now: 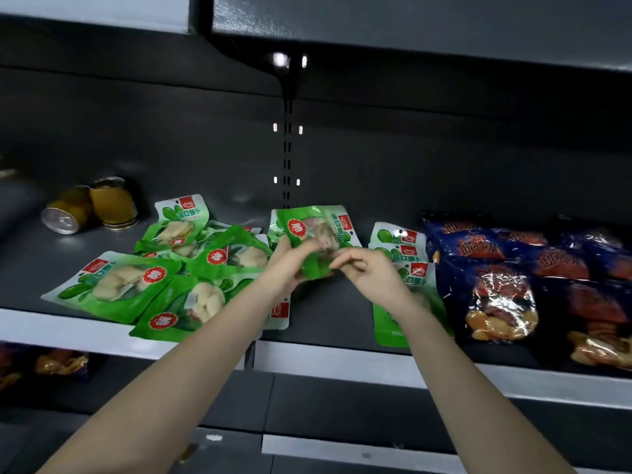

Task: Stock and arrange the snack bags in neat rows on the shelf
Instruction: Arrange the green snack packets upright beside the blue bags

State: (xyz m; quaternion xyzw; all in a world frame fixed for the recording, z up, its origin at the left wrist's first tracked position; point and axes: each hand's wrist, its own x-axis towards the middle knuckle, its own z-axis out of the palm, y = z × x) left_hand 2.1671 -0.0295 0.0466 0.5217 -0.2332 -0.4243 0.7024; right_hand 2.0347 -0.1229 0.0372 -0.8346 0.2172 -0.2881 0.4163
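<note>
We hold one green snack bag (313,230) above the middle of the shelf (328,316), left hand (289,265) and right hand (364,268) both pinching its lower end. A row of bags (400,249) lies toward the right end. The heap of bags (191,268) leftward looks unsorted, so most work is left.

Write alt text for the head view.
A left hand and right hand hold one green bag over a dark shelf. Loose green bags lie jumbled to the left; a tidier row and blue bags sit right. Two yellow cans stand far left, one tipped over.
</note>
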